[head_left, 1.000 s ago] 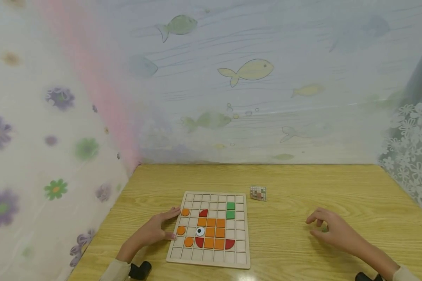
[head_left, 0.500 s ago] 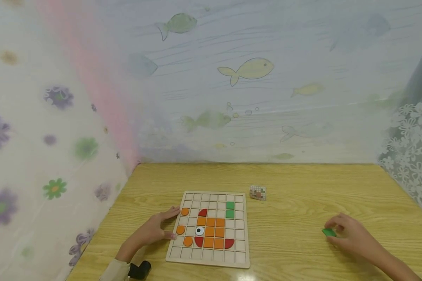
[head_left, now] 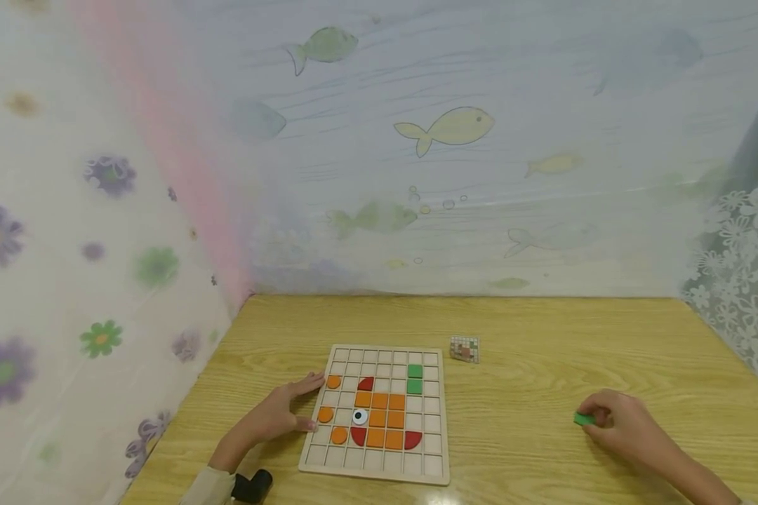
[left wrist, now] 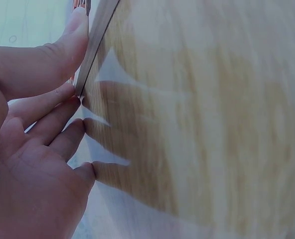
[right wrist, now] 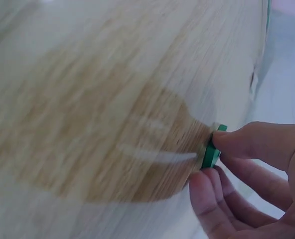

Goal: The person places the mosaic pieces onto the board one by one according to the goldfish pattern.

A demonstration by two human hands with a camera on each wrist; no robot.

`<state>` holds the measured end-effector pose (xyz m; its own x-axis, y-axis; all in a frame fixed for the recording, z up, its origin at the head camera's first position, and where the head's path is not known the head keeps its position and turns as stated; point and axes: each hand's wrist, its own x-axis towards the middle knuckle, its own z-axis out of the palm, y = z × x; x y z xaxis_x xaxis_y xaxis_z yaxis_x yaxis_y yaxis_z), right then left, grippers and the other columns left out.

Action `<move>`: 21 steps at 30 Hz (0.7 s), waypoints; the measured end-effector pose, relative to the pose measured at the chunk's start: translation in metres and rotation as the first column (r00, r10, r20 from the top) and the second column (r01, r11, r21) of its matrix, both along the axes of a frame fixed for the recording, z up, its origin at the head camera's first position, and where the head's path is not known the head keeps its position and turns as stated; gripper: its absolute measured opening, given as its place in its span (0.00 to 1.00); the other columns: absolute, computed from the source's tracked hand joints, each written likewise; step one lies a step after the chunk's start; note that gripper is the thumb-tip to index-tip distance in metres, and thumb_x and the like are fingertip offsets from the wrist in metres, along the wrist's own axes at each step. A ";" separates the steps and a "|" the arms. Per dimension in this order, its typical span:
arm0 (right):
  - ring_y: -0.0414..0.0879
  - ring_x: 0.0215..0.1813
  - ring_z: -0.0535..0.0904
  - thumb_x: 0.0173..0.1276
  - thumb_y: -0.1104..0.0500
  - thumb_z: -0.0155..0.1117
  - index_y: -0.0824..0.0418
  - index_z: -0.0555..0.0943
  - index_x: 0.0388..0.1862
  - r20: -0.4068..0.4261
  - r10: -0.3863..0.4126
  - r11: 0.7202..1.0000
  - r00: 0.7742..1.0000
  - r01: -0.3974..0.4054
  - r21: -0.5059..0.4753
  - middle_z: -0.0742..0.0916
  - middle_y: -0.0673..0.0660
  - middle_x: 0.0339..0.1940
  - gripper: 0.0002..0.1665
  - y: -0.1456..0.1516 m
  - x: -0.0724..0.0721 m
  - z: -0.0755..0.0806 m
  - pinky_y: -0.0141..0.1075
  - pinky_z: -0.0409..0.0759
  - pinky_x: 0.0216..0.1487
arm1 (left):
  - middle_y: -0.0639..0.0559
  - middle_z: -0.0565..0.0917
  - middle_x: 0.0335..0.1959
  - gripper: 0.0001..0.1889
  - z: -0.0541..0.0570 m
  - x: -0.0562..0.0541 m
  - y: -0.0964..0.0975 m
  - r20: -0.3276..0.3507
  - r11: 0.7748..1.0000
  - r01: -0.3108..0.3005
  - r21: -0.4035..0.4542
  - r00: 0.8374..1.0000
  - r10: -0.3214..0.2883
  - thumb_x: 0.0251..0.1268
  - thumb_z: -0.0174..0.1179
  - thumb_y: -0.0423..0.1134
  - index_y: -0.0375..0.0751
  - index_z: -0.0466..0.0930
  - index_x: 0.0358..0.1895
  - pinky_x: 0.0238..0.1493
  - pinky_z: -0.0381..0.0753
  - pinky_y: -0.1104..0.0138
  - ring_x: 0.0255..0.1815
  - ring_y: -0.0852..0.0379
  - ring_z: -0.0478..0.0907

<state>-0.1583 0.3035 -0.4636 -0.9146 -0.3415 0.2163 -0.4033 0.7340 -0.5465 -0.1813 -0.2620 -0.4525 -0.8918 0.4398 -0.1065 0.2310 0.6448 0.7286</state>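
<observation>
A wooden grid board (head_left: 331, 460) lies on the table at centre left, bearing several flat tiles. My left hand (head_left: 276, 414) rests at the board's left edge, its thumb and index fingertip touching the rim; in the left wrist view its fingers (left wrist: 65, 142) are extended against the table. Well right of the board, my right hand (head_left: 628, 424) pinches a small green tile (head_left: 584, 419) between thumb and fingers, low over the table. The right wrist view shows this green tile (right wrist: 211, 155) tilted on its edge; its exact shape is partly covered by the fingers.
On the board sit orange squares (head_left: 377, 419), orange discs (head_left: 325, 414), red quarter-circles (head_left: 413, 440), green squares (head_left: 414, 386) and an eye disc (head_left: 360, 416). A small card (head_left: 464, 348) printed with a grid pattern lies behind the board's right corner. Patterned cloths (head_left: 455, 210) close off the table's back.
My right hand moved right, and the green tile now shows in its pinch; over the last half second it has tilted slightly. My left hand and the board stayed put.
</observation>
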 end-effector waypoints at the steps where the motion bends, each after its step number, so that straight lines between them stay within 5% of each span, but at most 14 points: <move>1: 0.30 0.25 0.71 0.48 0.69 0.74 0.61 0.83 0.29 -0.019 0.010 1.000 1.000 -0.010 -0.005 0.80 0.45 0.25 0.10 -0.001 0.000 -0.001 0.29 0.74 0.23 | 0.38 0.56 0.72 0.44 0.000 0.000 0.000 -0.001 1.000 -0.001 0.000 1.000 0.001 0.49 0.71 0.43 0.39 0.61 0.71 0.65 0.52 0.40 0.72 0.36 0.48; 5: 0.30 0.25 0.70 0.46 0.71 0.73 0.61 0.83 0.29 -0.044 0.047 0.999 0.998 -0.048 -0.021 0.80 0.44 0.24 0.11 -0.004 -0.003 -0.001 0.29 0.74 0.22 | 0.37 0.56 0.72 0.44 0.002 0.000 0.000 -0.005 1.000 0.001 0.006 1.000 -0.001 0.49 0.71 0.43 0.39 0.61 0.71 0.65 0.50 0.39 0.72 0.36 0.48; 13: 0.32 0.26 0.71 0.53 0.70 0.68 0.62 0.83 0.32 0.031 0.100 0.994 0.994 -0.099 -0.040 0.81 0.48 0.27 0.08 -0.015 -0.011 0.007 0.30 0.75 0.24 | 0.39 0.56 0.72 0.43 0.000 0.001 0.001 -0.011 1.000 -0.001 -0.024 1.000 0.001 0.50 0.71 0.44 0.39 0.61 0.71 0.66 0.52 0.41 0.73 0.38 0.49; 21: 0.31 0.28 0.72 0.52 0.71 0.71 0.60 0.82 0.33 -0.068 0.189 0.978 0.980 -0.194 -0.079 0.81 0.49 0.30 0.11 -0.032 -0.023 0.010 0.29 0.77 0.24 | 0.38 0.56 0.72 0.43 0.003 0.002 0.002 -0.008 1.000 -0.006 -0.014 1.000 0.006 0.50 0.71 0.42 0.39 0.61 0.71 0.66 0.49 0.40 0.73 0.37 0.48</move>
<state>-0.1817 0.2714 -0.4540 -0.8187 -0.4870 0.3043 -0.5655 0.5918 -0.5744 -0.1798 -0.2599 -0.4498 -0.8953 0.4327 -0.1059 0.2323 0.6564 0.7177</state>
